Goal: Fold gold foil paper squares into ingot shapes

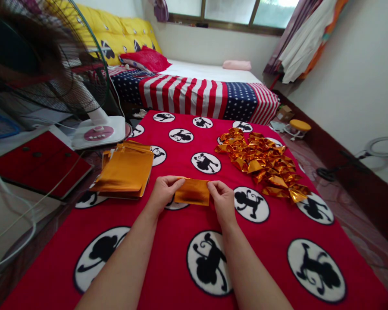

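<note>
Between my two hands is a small rectangle of shiny gold foil paper [192, 192], held just over the red cloth. My left hand [164, 192] pinches its upper left corner between thumb and fingers. At the upper right corner, my right hand [222, 199] grips it the same way. A stack of flat gold foil sheets [124, 170] lies to the left of my left hand, its edges uneven. Off to the right sits a cluster of folded gold foil pieces [261, 161], shaped with pinched middles and flared ends, arranged in rows.
The red tablecloth [168, 275] with black monkey prints covers the table. A fan [98, 129] stands at the left beside a red-topped surface [35, 163]. Behind the table is a bed [200, 92] with a striped and starred cover. A yellow stool [300, 125] is at the right.
</note>
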`<action>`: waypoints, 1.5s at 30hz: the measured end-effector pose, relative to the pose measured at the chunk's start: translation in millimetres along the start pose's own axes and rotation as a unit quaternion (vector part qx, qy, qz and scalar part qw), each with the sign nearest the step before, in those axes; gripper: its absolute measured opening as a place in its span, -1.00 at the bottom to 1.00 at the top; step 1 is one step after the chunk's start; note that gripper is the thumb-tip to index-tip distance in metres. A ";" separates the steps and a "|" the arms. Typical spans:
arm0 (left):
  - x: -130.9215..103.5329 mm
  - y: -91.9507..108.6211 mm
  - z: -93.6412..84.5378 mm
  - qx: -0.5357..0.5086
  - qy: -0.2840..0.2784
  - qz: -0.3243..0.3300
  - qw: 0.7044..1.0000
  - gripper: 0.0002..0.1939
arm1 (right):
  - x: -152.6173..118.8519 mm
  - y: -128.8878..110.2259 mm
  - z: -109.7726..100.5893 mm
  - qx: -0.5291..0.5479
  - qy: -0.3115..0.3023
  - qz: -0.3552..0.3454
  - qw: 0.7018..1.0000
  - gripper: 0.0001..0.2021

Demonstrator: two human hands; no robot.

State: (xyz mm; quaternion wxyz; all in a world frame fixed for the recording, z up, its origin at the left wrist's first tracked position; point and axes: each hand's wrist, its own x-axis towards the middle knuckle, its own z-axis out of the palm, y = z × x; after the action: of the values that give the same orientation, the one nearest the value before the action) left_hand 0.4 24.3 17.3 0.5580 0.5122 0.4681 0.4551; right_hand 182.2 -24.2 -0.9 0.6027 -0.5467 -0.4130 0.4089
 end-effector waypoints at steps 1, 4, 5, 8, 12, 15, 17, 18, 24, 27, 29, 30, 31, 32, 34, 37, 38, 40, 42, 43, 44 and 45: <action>0.0 -0.4 -0.2 -0.002 -0.003 -0.001 1.000 -0.50 | 0.1 -0.1 0.4 0.008 0.002 -0.004 1.000 -0.72; -0.2 -1.1 -0.7 0.002 -0.001 0.002 1.000 -0.51 | 0.2 -0.1 1.6 0.033 0.014 -0.022 0.999 -0.75; -0.3 -1.1 -0.7 0.004 0.003 0.003 1.000 -0.51 | 0.1 -0.1 2.0 0.035 0.021 -0.029 0.999 -0.75; -0.2 -0.6 -0.5 0.007 0.011 0.002 1.000 -0.51 | -0.9 -0.5 2.7 0.023 0.039 -0.049 0.998 -0.77; 0.6 -0.4 -0.1 0.002 0.007 -0.006 1.000 -0.51 | -1.6 -1.9 3.5 0.032 0.036 -0.045 0.998 -0.80; 1.2 -1.2 -0.4 0.012 0.008 -0.006 1.000 -0.53 | -1.2 -2.7 4.0 0.034 0.041 -0.054 0.997 -0.81; 1.2 -1.6 -0.5 0.022 0.013 0.000 1.000 -0.54 | -0.6 -2.5 4.0 0.031 0.043 -0.060 0.997 -0.82; 1.0 -1.8 -0.5 0.025 0.014 0.001 1.000 -0.55 | -0.3 -2.2 3.8 0.034 0.041 -0.056 0.997 -0.82; 0.5 -2.9 -0.4 0.028 0.013 0.005 1.000 -0.58 | 1.2 -0.8 1.8 0.048 0.042 -0.017 0.998 -0.80; 0.4 -2.6 0.0 0.019 0.008 0.000 1.000 -0.57 | 1.5 -1.3 1.2 0.050 0.053 -0.009 0.997 -0.79; 0.0 -1.3 0.9 0.007 0.007 -0.009 1.000 -0.55 | 1.3 -1.9 1.2 0.050 0.055 -0.005 0.997 -0.80; -0.3 -0.6 1.4 0.000 0.007 -0.013 1.000 -0.54 | 1.1 -2.3 1.3 0.051 0.055 -0.003 0.997 -0.80; -0.6 0.2 2.0 -0.006 0.007 -0.017 1.000 -0.53 | 0.9 -2.7 1.5 0.051 0.057 -0.001 0.997 -0.80; -0.9 0.8 2.5 -0.012 0.006 -0.021 1.000 -0.52 | 0.8 -3.1 1.7 0.052 0.059 0.001 0.997 -0.80; -1.3 1.6 3.3 -0.021 0.007 -0.028 0.999 -0.50 | 0.4 -3.9 2.1 0.054 0.063 0.005 0.997 -0.80; -1.2 2.2 3.9 -0.022 0.013 -0.030 0.999 -0.50 | -0.2 -5.1 2.5 0.059 0.065 0.007 0.996 -0.81; -1.1 2.4 4.0 -0.021 0.015 -0.029 0.999 -0.50 | -0.4 -5.3 2.6 0.059 0.066 0.007 0.996 -0.81; -0.9 2.8 4.2 -0.019 0.016 -0.028 0.999 -0.51 | -0.8 -5.6 2.7 0.058 0.068 0.005 0.996 -0.82; -0.9 2.8 4.4 -0.019 0.012 -0.030 0.999 -0.51 | -1.0 -5.5 2.9 0.059 0.072 0.002 0.996 -0.82; -0.9 2.5 4.4 -0.017 0.011 -0.030 0.999 -0.51 | -1.1 -5.3 3.0 0.060 0.074 -0.001 0.995 -0.82; -0.8 1.9 4.4 -0.009 0.015 -0.027 0.999 -0.52 | -1.0 -5.1 3.2 0.060 0.077 -0.004 0.995 -0.82; -0.8 1.1 4.2 0.001 0.021 -0.023 1.000 -0.52 | -1.0 -4.9 3.4 0.060 0.079 -0.007 0.995 -0.82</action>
State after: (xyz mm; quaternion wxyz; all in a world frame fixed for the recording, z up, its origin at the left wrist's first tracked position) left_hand 4.4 23.0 18.6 0.5577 0.4928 0.4917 0.4522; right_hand 178.9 -24.4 4.1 0.6678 -0.5377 -0.3426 0.3842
